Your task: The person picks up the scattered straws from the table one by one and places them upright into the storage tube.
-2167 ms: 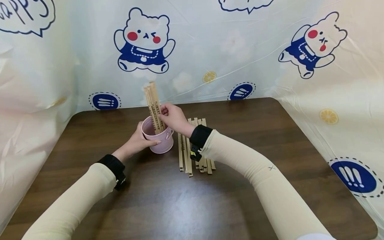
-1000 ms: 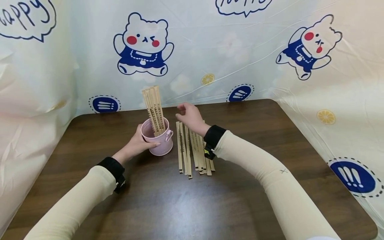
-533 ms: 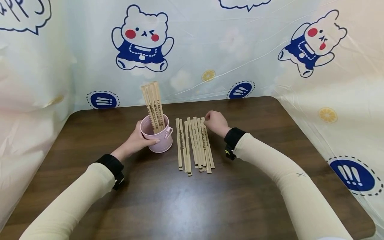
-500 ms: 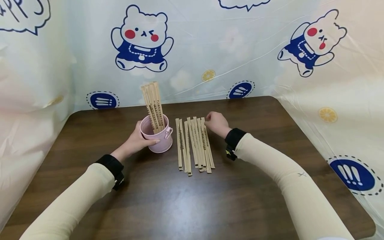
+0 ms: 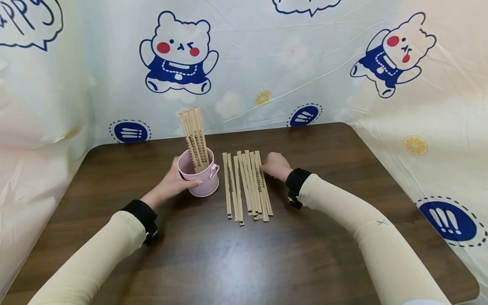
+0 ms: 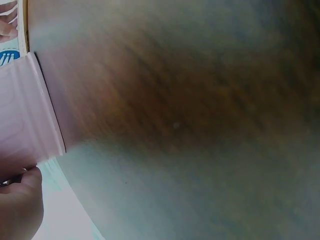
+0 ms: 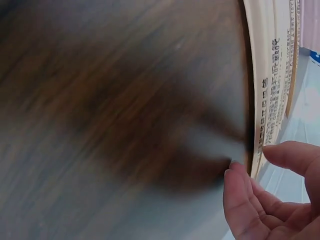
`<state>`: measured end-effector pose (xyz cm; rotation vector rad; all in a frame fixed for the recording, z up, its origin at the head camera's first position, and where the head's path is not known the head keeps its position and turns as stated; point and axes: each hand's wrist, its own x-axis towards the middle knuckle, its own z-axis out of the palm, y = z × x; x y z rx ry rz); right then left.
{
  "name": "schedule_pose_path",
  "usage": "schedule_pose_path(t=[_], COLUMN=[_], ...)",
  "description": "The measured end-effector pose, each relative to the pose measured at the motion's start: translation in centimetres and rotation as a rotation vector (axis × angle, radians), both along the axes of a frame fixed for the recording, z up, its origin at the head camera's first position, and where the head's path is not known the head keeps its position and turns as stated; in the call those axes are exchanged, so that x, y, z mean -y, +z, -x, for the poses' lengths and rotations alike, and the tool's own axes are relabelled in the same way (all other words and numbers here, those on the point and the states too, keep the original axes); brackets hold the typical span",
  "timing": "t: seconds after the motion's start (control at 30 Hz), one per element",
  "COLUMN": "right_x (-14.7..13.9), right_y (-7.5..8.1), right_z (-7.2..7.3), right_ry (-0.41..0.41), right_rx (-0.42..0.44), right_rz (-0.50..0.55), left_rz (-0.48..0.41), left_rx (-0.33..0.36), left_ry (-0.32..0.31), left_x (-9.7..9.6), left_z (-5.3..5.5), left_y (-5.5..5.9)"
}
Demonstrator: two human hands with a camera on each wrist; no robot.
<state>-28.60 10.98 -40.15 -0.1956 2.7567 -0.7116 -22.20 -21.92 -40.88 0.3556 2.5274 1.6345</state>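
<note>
My left hand grips a small pink bucket from its left side, thumb across the front. Several paper-wrapped straws stand in it, leaning back to the left. To its right, several more wrapped straws lie side by side on the table. My right hand is at the right edge of this row, near the upper part. In the right wrist view the thumb meets the edge of a printed straw; a gap separates it from the fingertips. The left wrist view shows only part of the bucket.
Everything stands on a dark brown wooden table with rounded corners. A pale printed curtain with bear drawings hangs behind and along the sides. Each wrist carries a black strap with a camera.
The right hand has let go of straws in the bucket and moved right to the lying row, then slightly nearer along its right edge. The left hand keeps its grip.
</note>
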Motion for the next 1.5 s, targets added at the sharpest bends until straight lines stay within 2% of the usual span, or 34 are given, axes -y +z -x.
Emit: schedule_pose_path(t=[0.17, 0.63, 0.93, 1.23, 1.5], right_x=[0.7, 0.9, 1.1, 1.4, 0.9], right_y=[-0.3, -0.2, -0.6, -0.6, -0.7], right_z=[0.1, -0.2, 0.0, 0.0, 0.1], right_ry=[0.007, 0.011, 0.004, -0.04, -0.046], right_rx=[-0.027, -0.003, 0.016, 0.012, 0.037], right_rz=[0.007, 0.103, 0.099, 0.04, 0.126], left_rz=[0.006, 0.02, -0.002, -0.004, 0.006], left_rx=[0.0, 0.014, 0.012, 0.011, 0.012], left_ry=[0.003, -0.003, -0.004, 0.003, 0.008], left_x=[0.1, 0.2, 0.2, 0.1, 0.0], left_z=[-0.1, 0.1, -0.3, -0.2, -0.1], left_y=[0.0, 0.1, 0.4, 0.0, -0.1])
